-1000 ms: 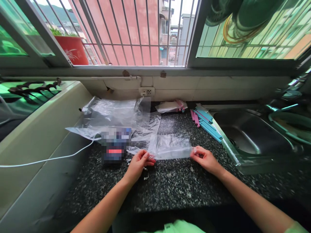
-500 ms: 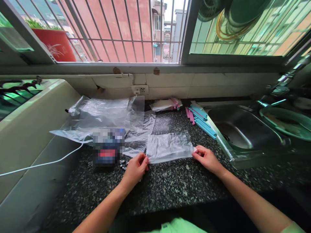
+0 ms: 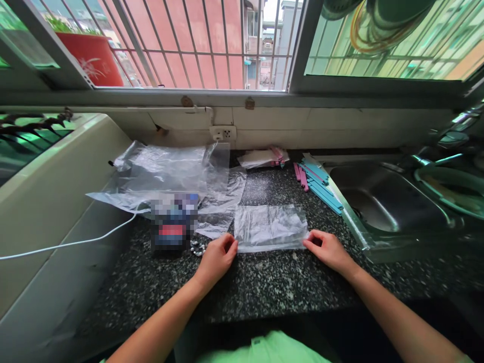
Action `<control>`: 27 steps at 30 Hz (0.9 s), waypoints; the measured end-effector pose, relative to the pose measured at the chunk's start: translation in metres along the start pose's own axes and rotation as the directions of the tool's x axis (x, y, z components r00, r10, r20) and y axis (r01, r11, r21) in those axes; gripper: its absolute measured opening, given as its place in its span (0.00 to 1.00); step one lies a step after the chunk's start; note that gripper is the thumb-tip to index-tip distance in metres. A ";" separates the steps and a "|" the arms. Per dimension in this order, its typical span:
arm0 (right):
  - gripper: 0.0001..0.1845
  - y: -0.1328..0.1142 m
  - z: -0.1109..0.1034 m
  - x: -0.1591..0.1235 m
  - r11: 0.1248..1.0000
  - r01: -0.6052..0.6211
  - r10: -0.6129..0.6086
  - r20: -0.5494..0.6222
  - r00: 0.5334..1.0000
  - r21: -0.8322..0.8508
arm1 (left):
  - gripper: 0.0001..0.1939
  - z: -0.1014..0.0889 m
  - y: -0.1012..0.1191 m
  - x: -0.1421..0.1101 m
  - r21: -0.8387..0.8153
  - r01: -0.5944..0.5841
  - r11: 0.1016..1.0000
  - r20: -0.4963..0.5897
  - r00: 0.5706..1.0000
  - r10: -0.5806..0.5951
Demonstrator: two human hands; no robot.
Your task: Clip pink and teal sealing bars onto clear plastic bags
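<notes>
Nearest the viewer, the front edge of the bench [image 3: 272, 297] runs in front of both sets of fingers, and the strip of speckled stone between gives them room toward the body. The left hand [image 3: 216, 257] and the right hand [image 3: 328, 249] each have thumb and forefinger pinched on a near corner of a clear plastic bag [image 3: 270, 229]; the bag lies flat between and just beyond the fingers, its near edge spanning from one hand to the other. Just left of the left fingers are small shiny pieces [image 3: 197, 248] and then a pixelated dark object [image 3: 170, 234], beside which a white cable [image 3: 94, 239] runs off leftward. Beyond the left fingers, a thin plastic sheet [image 3: 217, 219] lies close to the bag's left edge, with larger plastic sheets [image 3: 166, 166] behind it. Beyond the right fingers, apart from the bag, blue strips [image 3: 325, 194] and pink strips [image 3: 301, 176] lie beside the sink [image 3: 351, 222], whose left rim bounds the room on that side. Farthest from the fingers, a packet [image 3: 262, 159] lies near the tiled wall [image 3: 276, 121].
</notes>
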State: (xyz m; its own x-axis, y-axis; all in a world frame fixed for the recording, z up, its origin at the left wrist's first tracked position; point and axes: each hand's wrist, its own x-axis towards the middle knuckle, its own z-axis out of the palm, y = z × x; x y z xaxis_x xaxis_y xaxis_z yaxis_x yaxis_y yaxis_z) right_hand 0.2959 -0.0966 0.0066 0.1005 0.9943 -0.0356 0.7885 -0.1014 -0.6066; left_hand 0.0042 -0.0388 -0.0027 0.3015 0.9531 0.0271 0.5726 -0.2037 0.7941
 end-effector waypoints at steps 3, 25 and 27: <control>0.11 -0.001 -0.001 -0.005 0.997 0.031 -0.033 -0.035 0.999 -0.064 | 0.11 0.000 0.001 -0.001 0.030 -0.010 1.000 0.005 1.000 0.010; 0.12 -0.005 0.010 -0.040 0.808 0.431 -0.509 -0.106 0.854 -0.402 | 0.12 0.006 -0.009 -0.012 0.284 -0.310 0.908 0.062 0.950 0.305; 0.12 -0.004 0.013 -0.042 0.793 0.423 -0.514 -0.109 0.851 -0.438 | 0.12 0.005 -0.008 -0.014 0.372 -0.353 0.859 0.031 0.929 0.369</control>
State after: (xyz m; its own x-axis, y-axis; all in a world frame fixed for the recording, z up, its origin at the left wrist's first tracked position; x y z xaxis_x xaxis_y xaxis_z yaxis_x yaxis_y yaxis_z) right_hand 0.2808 -0.1379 0.0007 -0.2538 0.8943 0.3685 0.9337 0.3260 -0.1481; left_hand -0.0006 -0.0514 -0.0125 0.5151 0.8033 0.2989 0.6685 -0.5948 0.4465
